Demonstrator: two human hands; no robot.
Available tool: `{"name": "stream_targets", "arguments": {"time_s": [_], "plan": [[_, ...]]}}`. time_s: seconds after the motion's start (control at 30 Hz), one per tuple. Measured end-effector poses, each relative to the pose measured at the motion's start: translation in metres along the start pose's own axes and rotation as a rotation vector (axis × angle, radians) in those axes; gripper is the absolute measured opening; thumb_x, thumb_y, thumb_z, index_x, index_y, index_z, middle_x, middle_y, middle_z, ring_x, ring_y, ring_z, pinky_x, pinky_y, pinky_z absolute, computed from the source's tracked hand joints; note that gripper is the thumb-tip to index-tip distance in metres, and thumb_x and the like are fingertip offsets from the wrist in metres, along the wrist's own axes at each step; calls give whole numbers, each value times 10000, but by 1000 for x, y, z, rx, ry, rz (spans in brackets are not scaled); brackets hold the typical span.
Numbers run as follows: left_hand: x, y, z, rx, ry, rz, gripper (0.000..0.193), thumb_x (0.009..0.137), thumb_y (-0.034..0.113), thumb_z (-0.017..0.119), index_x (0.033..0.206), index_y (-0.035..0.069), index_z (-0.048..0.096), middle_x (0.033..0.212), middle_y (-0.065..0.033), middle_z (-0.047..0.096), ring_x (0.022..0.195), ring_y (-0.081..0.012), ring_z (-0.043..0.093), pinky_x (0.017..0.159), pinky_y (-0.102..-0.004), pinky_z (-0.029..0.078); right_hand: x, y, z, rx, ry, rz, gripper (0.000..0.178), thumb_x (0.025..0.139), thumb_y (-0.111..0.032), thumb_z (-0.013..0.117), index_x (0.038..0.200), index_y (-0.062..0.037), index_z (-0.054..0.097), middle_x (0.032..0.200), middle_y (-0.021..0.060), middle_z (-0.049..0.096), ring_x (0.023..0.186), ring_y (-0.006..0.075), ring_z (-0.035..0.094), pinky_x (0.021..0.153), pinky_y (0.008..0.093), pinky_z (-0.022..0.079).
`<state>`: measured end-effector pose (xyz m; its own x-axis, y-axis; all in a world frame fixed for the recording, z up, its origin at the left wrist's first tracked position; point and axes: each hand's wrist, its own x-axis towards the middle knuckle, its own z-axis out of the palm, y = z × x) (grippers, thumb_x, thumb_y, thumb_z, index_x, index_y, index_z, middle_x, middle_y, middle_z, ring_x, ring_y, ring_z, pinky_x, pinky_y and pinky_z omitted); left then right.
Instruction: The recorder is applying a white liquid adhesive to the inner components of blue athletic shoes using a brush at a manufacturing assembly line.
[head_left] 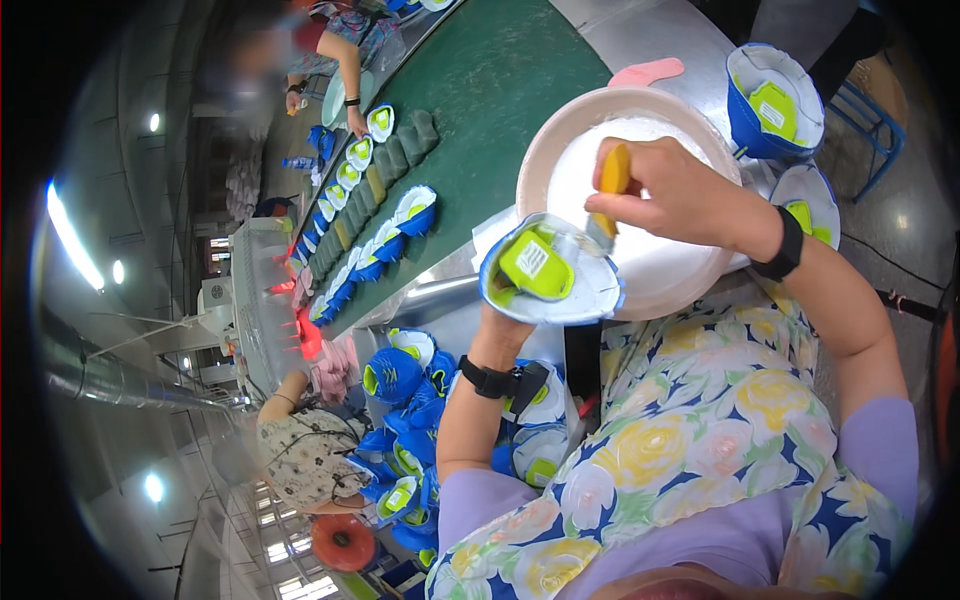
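My left hand (503, 326) grips a blue shoe upper (612, 297) from below, its fingers mostly hidden. The upper's pale underside faces up, with a lime-green piece (538, 265) bearing a white label in it. My right hand (672, 188) is closed around a brush (615, 168) with a yellow handle. The brush's bristles point down at the upper's edge and seem to touch it. Just beyond both hands stands a pale pink basin (545, 150) of white liquid (640, 130), partly under my right hand and the upper.
A green conveyor belt (500, 75) carries rows of uppers (415, 210) and dark grey pieces (405, 145). More uppers lie at right (775, 100) and in a blue pile (395, 375) at left. A pink cloth-like piece (647, 72) lies behind the basin. Two people work across the belt and at lower left.
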<state>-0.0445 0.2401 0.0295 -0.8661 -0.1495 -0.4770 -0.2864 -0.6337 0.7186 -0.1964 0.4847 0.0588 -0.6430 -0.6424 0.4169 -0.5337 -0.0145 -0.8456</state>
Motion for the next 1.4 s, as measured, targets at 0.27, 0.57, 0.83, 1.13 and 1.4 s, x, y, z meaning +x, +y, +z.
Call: {"name": "stream_targets", "arguments": {"time_s": [0.27,0.57,0.83,1.13,1.4], "plan": [[-1,21,18,189,-92,110,490,964,334,565,1380,88,483,1297,-94,589,1132,-233,617,963,-402,517,18,-17,7,-2,184,-355,184,884,-168,702,954,-56,574,854,109,653,748,279,652,646,318,511],[24,24,-54,1117,123,721,510,972,373,538,1400,108,456,1318,-86,572,1178,-235,588,1019,-417,475,19,-17,2,-18,26,61,245,849,-203,730,826,-18,570,717,137,625,590,251,611,558,342,462],[107,90,-111,294,305,381,278,985,10,375,1224,135,446,922,-87,576,707,-168,562,542,-291,466,-22,5,-11,54,134,425,120,864,-77,692,891,16,621,799,77,663,719,118,635,638,251,487],[187,122,-250,1073,1073,575,853,784,43,603,1512,62,160,1281,-284,491,1133,-414,528,977,-558,393,-23,16,-2,105,62,498,75,917,-30,625,930,28,580,897,65,591,751,113,605,671,222,504],[-77,147,-319,1620,1935,294,607,835,251,613,1398,104,437,1414,-276,389,1330,-433,329,1070,-571,249,-33,35,-7,62,-54,499,111,951,-96,613,960,6,567,932,72,595,757,111,595,670,216,500]]}}
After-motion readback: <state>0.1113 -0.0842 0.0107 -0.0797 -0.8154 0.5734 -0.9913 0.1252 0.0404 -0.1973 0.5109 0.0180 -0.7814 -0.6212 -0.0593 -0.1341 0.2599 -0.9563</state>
